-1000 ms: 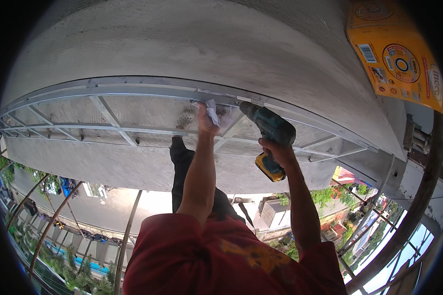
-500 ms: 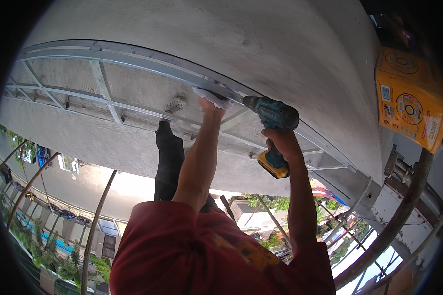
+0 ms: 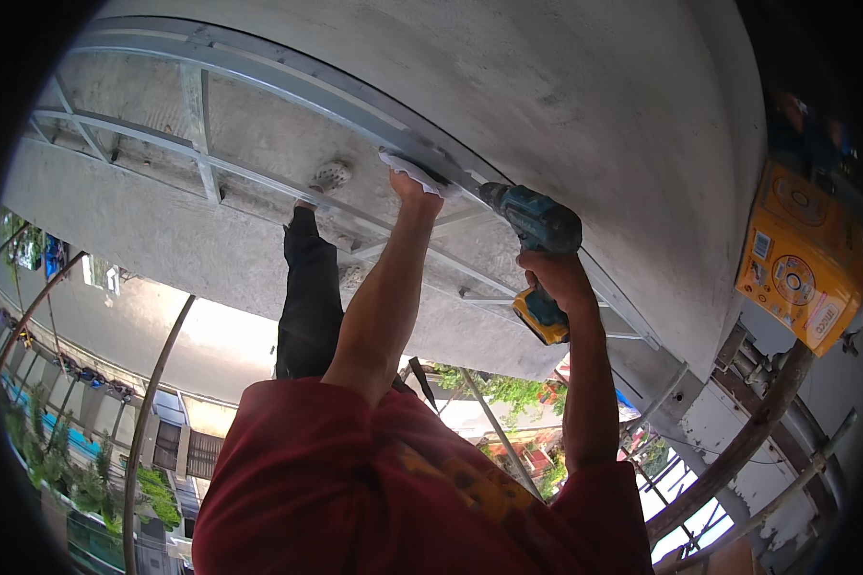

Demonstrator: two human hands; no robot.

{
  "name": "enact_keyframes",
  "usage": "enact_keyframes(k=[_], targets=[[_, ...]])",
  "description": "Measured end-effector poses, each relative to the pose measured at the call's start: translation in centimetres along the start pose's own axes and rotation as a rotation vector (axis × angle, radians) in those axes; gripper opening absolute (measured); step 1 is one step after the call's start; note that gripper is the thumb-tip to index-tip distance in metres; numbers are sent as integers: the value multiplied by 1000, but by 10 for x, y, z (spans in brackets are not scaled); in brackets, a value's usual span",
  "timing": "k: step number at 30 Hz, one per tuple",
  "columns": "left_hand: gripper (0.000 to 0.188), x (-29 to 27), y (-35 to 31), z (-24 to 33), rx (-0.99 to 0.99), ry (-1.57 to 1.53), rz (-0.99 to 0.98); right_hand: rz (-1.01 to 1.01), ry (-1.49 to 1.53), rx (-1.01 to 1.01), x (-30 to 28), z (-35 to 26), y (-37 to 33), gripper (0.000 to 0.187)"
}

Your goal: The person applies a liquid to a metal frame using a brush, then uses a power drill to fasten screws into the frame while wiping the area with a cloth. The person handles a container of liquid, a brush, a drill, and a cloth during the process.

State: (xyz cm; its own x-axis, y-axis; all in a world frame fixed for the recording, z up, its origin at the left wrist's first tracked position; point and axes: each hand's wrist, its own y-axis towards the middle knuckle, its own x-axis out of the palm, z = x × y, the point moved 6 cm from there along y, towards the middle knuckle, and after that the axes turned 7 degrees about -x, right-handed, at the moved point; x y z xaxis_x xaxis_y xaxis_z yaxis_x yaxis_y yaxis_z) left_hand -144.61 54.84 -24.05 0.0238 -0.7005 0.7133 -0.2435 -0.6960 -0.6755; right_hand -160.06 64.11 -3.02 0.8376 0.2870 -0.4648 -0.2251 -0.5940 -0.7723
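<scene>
My right hand [image 3: 558, 278] is wrapped round the grip of a teal and black cordless drill [image 3: 539, 218] with a yellow and black battery. The drill's chuck points left, and its front end is at the grey metal channel [image 3: 355, 113] of a long frame. My left hand [image 3: 412, 188] reaches up to the same channel, just left of the drill. It holds a crumpled white cloth [image 3: 401, 167] against the metal; the fingers are mostly hidden behind cloth and channel. Whether a bit or screw sits in the chuck is too small to tell.
Thin cross bars [image 3: 198, 115] join the frame's rails over a grey concrete surface [image 3: 585, 105]. A leg in black trousers [image 3: 309, 297] stands left of my left arm. At right are a yellow-orange box [image 3: 786, 268] and a wooden pole [image 3: 738, 470]; more poles [image 3: 158, 402] stand at left.
The view has shifted: the frame's left part sits higher and the yellow-orange box lower. Both hands keep their holds, with the drill at about the same spot by the channel.
</scene>
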Motion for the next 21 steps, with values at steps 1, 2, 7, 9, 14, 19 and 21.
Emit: enact_keyframes(k=[1, 2, 7, 9, 14, 19, 21], targets=[[50, 0, 3, -5, 12, 7, 64, -9, -4, -1, 0, -1, 3, 14], [49, 1, 5, -5, 18, -2, 95, -18, -9, -2, 0, -1, 5, 19], [48, 1, 15, -7, -3, -69, 83, -93, 73, -18, -10, -9, 6, 22], [49, 3, 13, -7, -26, -84, 87, -116, 151, -7, -12, -17, 7, 31], [50, 9, 4, -7, -12, -46, 195, -114, 78, -84, -4, -10, 1, 37], [51, 4, 13, -7, 10, -51, 135, -89, -52, -54, -4, 0, -3, 31], [51, 3, 12, -7, -7, -38, 153, -85, -71, -39, -4, 4, -6, 29]])
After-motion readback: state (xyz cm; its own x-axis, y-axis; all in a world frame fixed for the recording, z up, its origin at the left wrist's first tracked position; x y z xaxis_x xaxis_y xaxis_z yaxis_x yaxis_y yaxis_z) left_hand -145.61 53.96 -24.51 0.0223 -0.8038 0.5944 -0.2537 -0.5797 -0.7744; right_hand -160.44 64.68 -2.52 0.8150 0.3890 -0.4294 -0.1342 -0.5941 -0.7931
